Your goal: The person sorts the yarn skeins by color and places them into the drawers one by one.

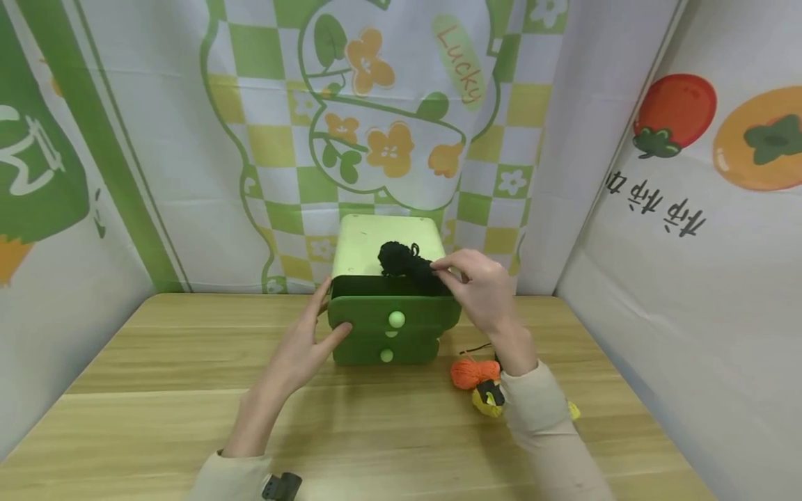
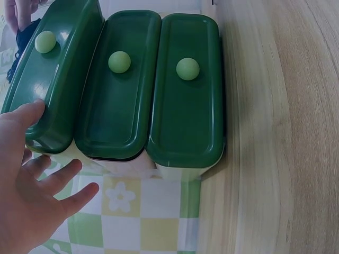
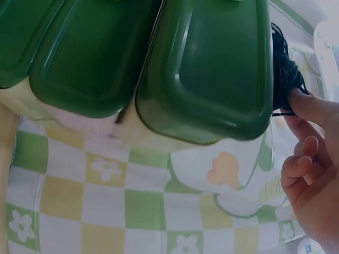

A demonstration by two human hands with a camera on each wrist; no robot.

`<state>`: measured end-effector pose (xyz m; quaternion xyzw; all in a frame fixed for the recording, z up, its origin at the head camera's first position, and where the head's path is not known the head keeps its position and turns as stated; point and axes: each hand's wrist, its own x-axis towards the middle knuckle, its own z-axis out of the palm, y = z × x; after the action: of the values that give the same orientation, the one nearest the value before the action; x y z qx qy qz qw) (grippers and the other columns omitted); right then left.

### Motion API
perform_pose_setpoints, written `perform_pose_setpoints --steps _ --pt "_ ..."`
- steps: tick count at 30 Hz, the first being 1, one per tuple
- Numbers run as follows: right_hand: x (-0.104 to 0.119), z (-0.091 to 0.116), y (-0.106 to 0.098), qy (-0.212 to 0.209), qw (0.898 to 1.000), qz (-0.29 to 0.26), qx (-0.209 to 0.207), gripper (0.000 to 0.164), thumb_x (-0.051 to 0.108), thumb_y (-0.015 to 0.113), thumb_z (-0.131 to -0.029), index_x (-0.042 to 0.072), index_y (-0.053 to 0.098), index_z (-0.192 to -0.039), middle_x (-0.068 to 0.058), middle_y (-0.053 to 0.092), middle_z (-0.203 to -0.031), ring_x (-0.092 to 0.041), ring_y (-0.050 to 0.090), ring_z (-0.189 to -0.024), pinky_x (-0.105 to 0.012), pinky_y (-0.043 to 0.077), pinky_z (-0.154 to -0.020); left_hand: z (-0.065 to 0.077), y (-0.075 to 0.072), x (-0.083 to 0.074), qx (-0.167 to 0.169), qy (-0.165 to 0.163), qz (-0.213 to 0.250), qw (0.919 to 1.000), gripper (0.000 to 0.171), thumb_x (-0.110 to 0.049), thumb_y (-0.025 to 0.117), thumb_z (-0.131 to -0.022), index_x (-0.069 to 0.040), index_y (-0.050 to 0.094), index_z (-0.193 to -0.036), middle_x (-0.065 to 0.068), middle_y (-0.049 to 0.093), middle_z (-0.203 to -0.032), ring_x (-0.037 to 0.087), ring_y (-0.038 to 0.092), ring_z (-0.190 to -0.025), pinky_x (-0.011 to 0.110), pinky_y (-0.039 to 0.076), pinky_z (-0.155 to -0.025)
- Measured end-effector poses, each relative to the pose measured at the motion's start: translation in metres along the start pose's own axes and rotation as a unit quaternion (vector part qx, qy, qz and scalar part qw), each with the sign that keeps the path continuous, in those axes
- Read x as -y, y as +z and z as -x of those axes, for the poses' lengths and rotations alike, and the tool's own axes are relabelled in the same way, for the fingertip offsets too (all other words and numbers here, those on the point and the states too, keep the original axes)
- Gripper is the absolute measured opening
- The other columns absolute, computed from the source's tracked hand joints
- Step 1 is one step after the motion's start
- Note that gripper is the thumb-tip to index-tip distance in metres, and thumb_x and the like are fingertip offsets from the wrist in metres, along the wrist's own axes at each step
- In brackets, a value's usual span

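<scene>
A small cabinet (image 1: 360,236) with a pale green top and dark green drawer fronts stands on the table, its top drawer (image 1: 363,312) pulled out. My left hand (image 1: 299,351) is at that drawer's left end, thumb on the front and the other fingers spread along the side. With thumb and fingertips, my right hand (image 1: 481,287) pinches a black yarn skein (image 1: 401,261) over the drawer's opening. From the right wrist view, the black yarn (image 3: 286,74) shows just beyond the drawer front's rim (image 3: 254,127). The drawer's inside is mostly hidden.
Beside the right forearm lie an orange yarn skein (image 1: 473,374) and a yellow one with a black band (image 1: 487,400), partly covered by the sleeve. A patterned curtain (image 1: 282,174) hangs behind the cabinet. The wooden table (image 1: 188,369) runs between white side walls.
</scene>
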<state>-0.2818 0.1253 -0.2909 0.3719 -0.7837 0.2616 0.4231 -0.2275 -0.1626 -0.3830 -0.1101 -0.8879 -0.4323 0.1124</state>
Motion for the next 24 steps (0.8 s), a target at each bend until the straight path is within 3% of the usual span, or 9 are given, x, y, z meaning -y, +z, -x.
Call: perform_pose_setpoints --steps 10,24 --pt "0.012 -0.008 0.011 -0.034 0.999 -0.016 0.03 0.009 0.008 0.081 -0.082 0.013 0.079 -0.088 0.0 0.076 -0.085 -0.013 0.069 -0.077 -0.024 0.059 -0.064 0.0 0.0 0.0 -0.001 -0.002 0.001 1.0 0.088 -0.059 0.054 -0.095 -0.033 0.002 -0.16 0.018 0.028 -0.162 0.043 0.034 -0.144 0.072 0.03 -0.111" --pt "0.017 -0.008 0.026 -0.019 0.995 0.024 0.097 0.008 0.012 0.078 -0.085 0.019 0.078 -0.09 0.005 0.076 -0.088 -0.012 0.069 -0.078 -0.027 0.058 -0.064 0.0 -0.001 -0.001 -0.003 0.0 0.008 1.0 0.087 -0.058 0.055 -0.096 -0.033 0.002 -0.16 0.016 0.026 -0.163 0.042 0.034 -0.145 0.071 0.029 -0.112"
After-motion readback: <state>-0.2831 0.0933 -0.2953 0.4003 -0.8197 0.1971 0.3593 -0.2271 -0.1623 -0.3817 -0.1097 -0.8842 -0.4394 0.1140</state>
